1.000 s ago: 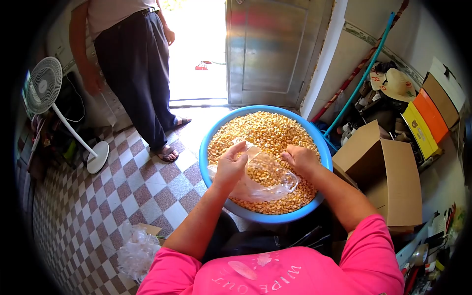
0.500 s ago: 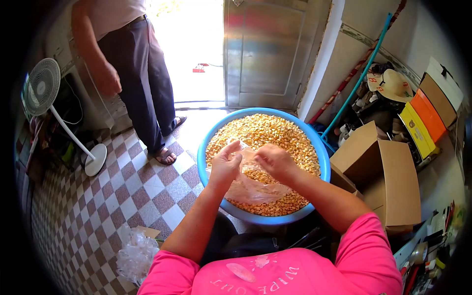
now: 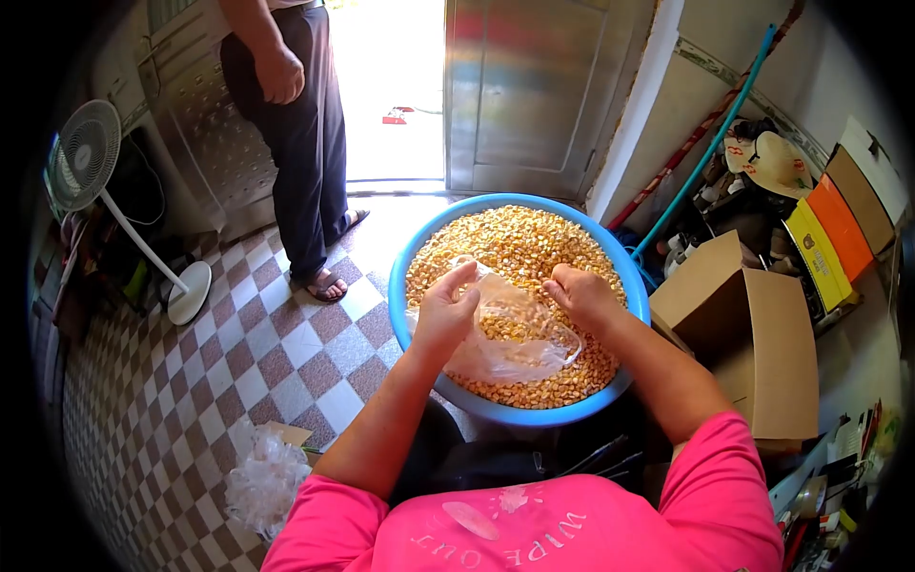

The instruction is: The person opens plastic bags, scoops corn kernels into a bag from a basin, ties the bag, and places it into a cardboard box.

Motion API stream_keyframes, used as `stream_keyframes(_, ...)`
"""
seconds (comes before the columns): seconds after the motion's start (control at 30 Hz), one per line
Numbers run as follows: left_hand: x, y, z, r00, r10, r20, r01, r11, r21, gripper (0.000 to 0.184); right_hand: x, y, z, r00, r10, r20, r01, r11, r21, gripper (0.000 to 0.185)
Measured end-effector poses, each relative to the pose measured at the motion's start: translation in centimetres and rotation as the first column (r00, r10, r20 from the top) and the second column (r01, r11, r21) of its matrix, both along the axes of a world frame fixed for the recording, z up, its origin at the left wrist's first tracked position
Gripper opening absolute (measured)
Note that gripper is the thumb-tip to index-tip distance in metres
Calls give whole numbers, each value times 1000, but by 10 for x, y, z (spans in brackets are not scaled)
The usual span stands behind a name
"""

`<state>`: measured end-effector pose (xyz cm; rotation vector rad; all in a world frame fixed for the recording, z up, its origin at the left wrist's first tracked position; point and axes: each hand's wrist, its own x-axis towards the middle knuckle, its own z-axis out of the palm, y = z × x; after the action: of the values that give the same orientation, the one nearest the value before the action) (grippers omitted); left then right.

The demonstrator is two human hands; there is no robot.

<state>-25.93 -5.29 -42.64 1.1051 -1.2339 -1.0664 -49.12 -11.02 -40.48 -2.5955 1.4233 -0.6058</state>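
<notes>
A blue basin (image 3: 510, 416) full of yellow corn kernels (image 3: 519, 229) stands in front of me. Over the kernels lies a clear plastic bag (image 3: 510, 357), spread between my hands. My left hand (image 3: 448, 310) is closed on the bag's edge at the left of the basin, thumb and forefinger together. At the right, above the kernels, my right hand (image 3: 581, 294) is closed with its fingers curled beside the bag; whatever those fingers hold is too small or hidden to make out.
Another person (image 3: 295, 133) stands near the doorway at the upper left. A white fan (image 3: 133, 229) is at the left, a bundle of clear plastic (image 3: 267, 481) on the floor. An open cardboard box (image 3: 783, 357) and teal pole (image 3: 710, 143) are right.
My right hand moved left to near my left hand, then back right. My left hand stayed on the bag. The other person shifted toward the right and their arm changed position.
</notes>
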Motion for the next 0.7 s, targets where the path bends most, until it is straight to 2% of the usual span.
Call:
stream_keyframes(0.07, -1, 2, 5, 998, 5, -64, -2, 999, 45, 41, 12, 7, 13, 998, 37, 41, -37, 999, 6, 25)
stream_keyframes(0.13, -1, 2, 6, 997, 4, -76, 0, 998, 59, 41, 35, 20, 23, 987, 161, -27, -159, 985, 72, 22)
stream_keyframes(0.2, -2, 2, 8, 996, 8, -85, -2, 998, 63, 41, 58, 27, 13, 965, 262, 18, -262, 963, 56, 19)
stream_keyframes(0.27, -2, 1, 11, 995, 11, -98, -4, 998, 64, 41, 81, 31, 6, 815, 499, 294, -479, 866, -143, 16)
stream_keyframes(0.4, 4, -1, 14, 995, 58, -76, -55, 998, 42, 40, 72, 28, 15, 837, 444, 321, -449, 891, -63, 14)
stream_keyframes(0.47, 6, 0, 16, 988, 45, -148, -32, 995, 91, 40, 49, 13, 24, 934, 188, 305, -230, 967, 108, 16)
stream_keyframes(0.53, 5, -2, 13, 988, 40, -148, -29, 997, 78, 40, 21, -1, 21, 985, 46, 164, -73, 984, 160, 20)
stream_keyframes(0.57, 4, -2, 11, 989, 33, -147, -24, 998, 66, 40, 8, -5, 10, 986, 47, 162, -74, 984, 162, 20)
stream_keyframes(0.63, 3, -2, 10, 988, 27, -151, -17, 998, 67, 40, -8, -4, -9, 996, 13, -83, -13, 1000, 0, 25)
stream_keyframes(0.7, 2, -3, 9, 988, 22, -154, -12, 998, 68, 40, -11, 2, -16, 992, 22, -124, -17, 999, 43, 26)
